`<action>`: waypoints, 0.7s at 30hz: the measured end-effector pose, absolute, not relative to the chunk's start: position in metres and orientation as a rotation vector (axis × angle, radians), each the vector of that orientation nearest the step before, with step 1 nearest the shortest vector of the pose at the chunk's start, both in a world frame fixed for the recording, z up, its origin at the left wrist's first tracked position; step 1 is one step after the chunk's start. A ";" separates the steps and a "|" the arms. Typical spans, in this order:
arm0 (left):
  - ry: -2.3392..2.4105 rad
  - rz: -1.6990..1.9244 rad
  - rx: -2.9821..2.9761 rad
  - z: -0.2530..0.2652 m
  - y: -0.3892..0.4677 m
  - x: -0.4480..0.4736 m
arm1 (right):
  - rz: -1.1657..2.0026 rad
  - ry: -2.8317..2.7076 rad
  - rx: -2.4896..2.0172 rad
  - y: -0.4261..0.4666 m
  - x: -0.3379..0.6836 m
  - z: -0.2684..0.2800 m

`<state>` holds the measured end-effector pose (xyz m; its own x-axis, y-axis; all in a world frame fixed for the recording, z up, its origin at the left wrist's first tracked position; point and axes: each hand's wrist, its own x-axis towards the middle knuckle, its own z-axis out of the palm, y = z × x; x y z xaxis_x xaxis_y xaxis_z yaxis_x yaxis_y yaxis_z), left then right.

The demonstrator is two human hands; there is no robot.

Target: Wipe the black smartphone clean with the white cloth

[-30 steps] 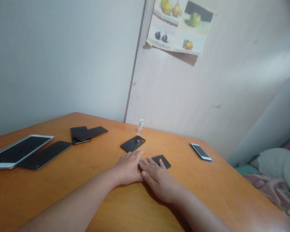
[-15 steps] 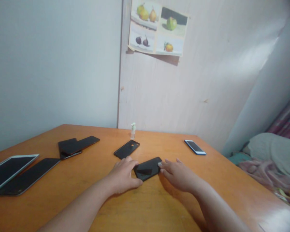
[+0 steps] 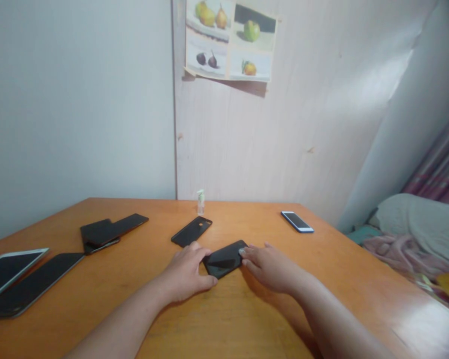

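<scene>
A black phone (image 3: 225, 260) lies on the wooden table in front of me, its glossy screen up and catching a reflection. My left hand (image 3: 187, 271) holds its left end, thumb on the near edge and fingers at the far edge. At the right end, the fingertips of my right hand (image 3: 267, 264) press together on the screen. A small pale patch shows at those fingertips; what it is I cannot make out. Just behind my left hand lies a black phone case (image 3: 192, 230) with a round hole.
A small clear pump bottle (image 3: 201, 203) stands behind the case. A white-fronted phone (image 3: 297, 222) lies at the back right. On the left are a white tablet (image 3: 13, 271), a long dark tablet (image 3: 41, 284) and overlapping dark devices (image 3: 115, 229). Bedding (image 3: 415, 224) is beyond the right edge.
The view has shifted slightly, so the scene sits a little differently in the picture. Both hands stay at the ends of the phone, with the right fingertips slightly farther onto its screen.
</scene>
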<state>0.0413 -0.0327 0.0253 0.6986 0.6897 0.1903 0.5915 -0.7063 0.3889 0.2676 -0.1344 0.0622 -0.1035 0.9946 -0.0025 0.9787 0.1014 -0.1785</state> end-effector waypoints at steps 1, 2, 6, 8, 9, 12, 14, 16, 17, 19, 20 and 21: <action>1.011 0.467 2.612 0.026 -0.033 0.041 | 0.194 -2.211 -2.030 -0.130 0.267 0.058; 1.010 0.465 2.614 0.027 -0.033 0.041 | 0.184 -2.184 -2.040 -0.125 0.266 0.054; 1.001 0.465 2.622 0.029 -0.034 0.041 | 0.175 -2.177 -2.028 -0.119 0.262 0.051; 1.004 0.471 2.616 0.029 -0.035 0.042 | 0.206 -2.240 -1.964 -0.127 0.259 0.059; 1.006 0.472 2.613 0.029 -0.035 0.042 | 0.230 -2.273 -1.921 -0.133 0.258 0.063; 1.017 0.462 2.607 0.028 -0.035 0.042 | 0.276 -2.328 -1.816 -0.142 0.258 0.069; 1.020 0.461 2.610 0.028 -0.035 0.042 | 0.267 -2.317 -1.839 -0.139 0.263 0.065; 1.015 0.471 2.617 0.028 -0.034 0.042 | 0.215 -2.244 -1.968 -0.130 0.270 0.058; 1.012 0.477 2.620 0.028 -0.034 0.042 | 0.182 -2.193 -2.046 -0.125 0.273 0.054; 1.007 0.479 2.626 0.028 -0.035 0.042 | 0.118 -2.108 -2.140 -0.119 0.273 0.048; 1.009 0.473 2.629 0.028 -0.035 0.042 | 0.103 -2.100 -2.138 -0.118 0.269 0.046; 1.016 0.465 2.632 0.028 -0.035 0.042 | 0.107 -2.123 -2.096 -0.119 0.263 0.046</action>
<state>0.0422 -0.0350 0.0276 0.7008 0.6863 0.1944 0.5958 -0.7130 0.3697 0.2626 -0.1191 0.0457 -0.0077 0.9981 0.0605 0.9870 0.0173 -0.1599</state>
